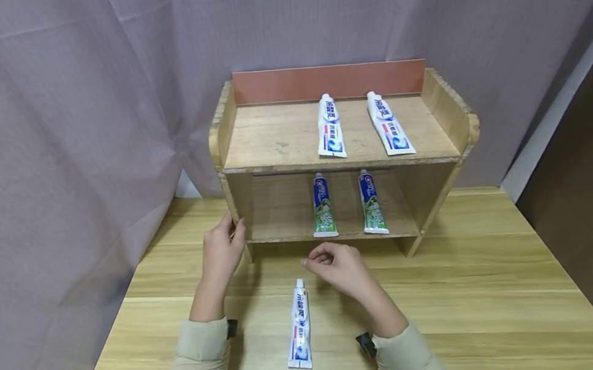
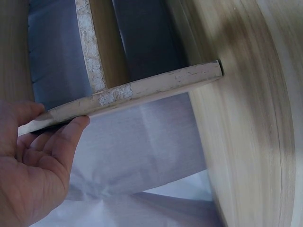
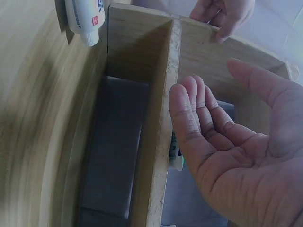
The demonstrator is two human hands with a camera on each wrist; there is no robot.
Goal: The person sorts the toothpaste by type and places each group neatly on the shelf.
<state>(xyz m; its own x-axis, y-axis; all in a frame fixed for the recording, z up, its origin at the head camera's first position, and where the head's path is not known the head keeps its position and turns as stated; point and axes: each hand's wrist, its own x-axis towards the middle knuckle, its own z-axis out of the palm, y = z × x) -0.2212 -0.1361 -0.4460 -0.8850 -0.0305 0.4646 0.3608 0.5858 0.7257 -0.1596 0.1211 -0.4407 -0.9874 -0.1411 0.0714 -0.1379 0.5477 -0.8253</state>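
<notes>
My left hand [image 1: 221,250] grips the left side panel of a small wooden shelf [image 1: 331,239]; in the left wrist view thumb and fingers [image 2: 75,130] lie on either side of the panel's edge. In front of the lower board hovers my right hand [image 1: 342,266], fingers loosely bent and nothing held. A white and blue toothpaste tube [image 1: 299,326] lies on the table between my forearms, cap toward the shelf. On the lower board lie two green and blue toothpaste tubes [image 1: 323,206] [image 1: 371,203]. Two white toothpaste tubes [image 1: 330,128] [image 1: 390,124] rest on the top board.
The shelf stands on a wood-grain table [image 1: 481,286] and has a reddish-brown back strip [image 1: 328,81] along its top. A grey curtain [image 1: 71,114] hangs behind and to the left. A dark brown panel [image 1: 591,142] rises at the right.
</notes>
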